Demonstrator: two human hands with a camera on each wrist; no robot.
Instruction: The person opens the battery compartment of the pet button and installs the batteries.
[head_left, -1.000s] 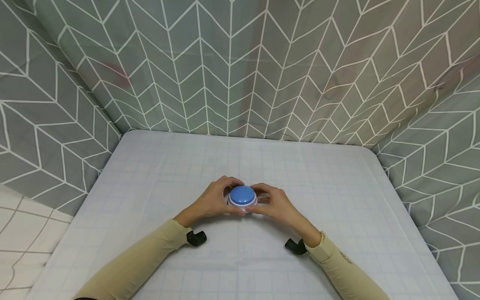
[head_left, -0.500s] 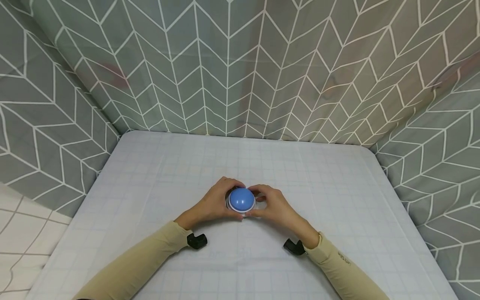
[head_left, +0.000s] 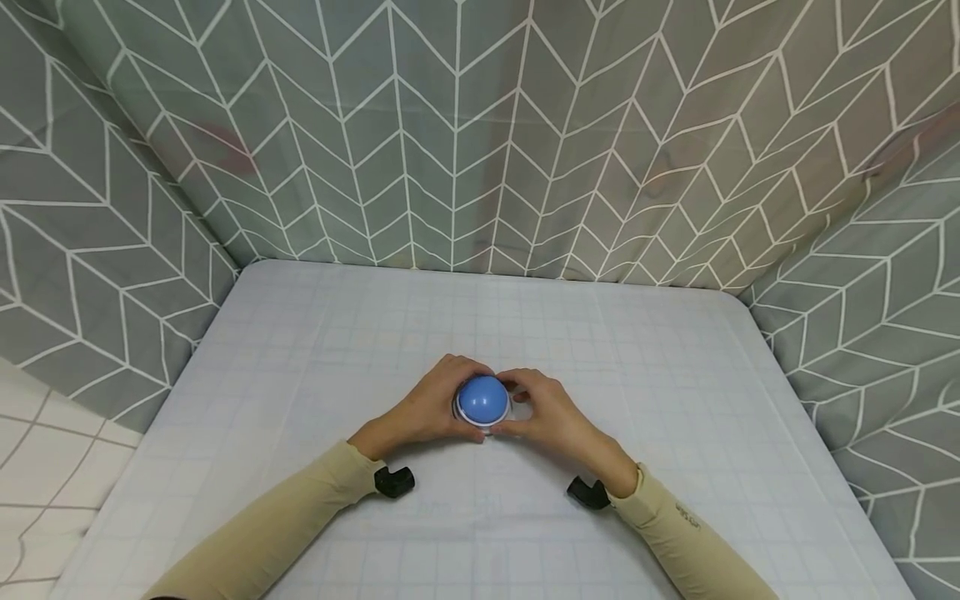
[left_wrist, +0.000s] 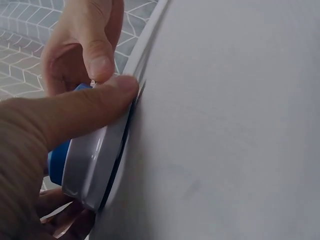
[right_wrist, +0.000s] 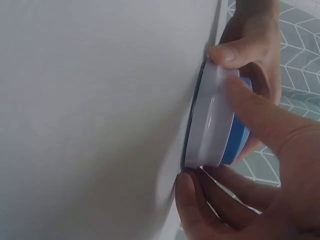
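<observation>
A round push button with a blue domed top [head_left: 483, 398] and a white base [right_wrist: 212, 115] is at the middle of the table in the head view. My left hand [head_left: 437, 406] grips its left side, thumb along the near rim and fingers behind. On the other side, my right hand [head_left: 549, 410] holds the rim between thumb and fingers. Both thumbs nearly meet at the near edge. In the left wrist view the base's dark underside [left_wrist: 116, 165] lies against or just above the tabletop; I cannot tell which. The far side is partly hidden by fingers.
A white cloth with a faint grid covers the table [head_left: 480, 325]. Grey curtains with white chevron lines [head_left: 457, 133] hang behind and at both sides. White floor tiles [head_left: 45, 467] show at the left. A black wrist mount [head_left: 394, 482] sits beside each sleeve cuff.
Since a second ago the button has tipped so its blue dome faces the head camera more, and it has shifted slightly nearer. Both hands still hold it. The last half second shows almost no movement.
</observation>
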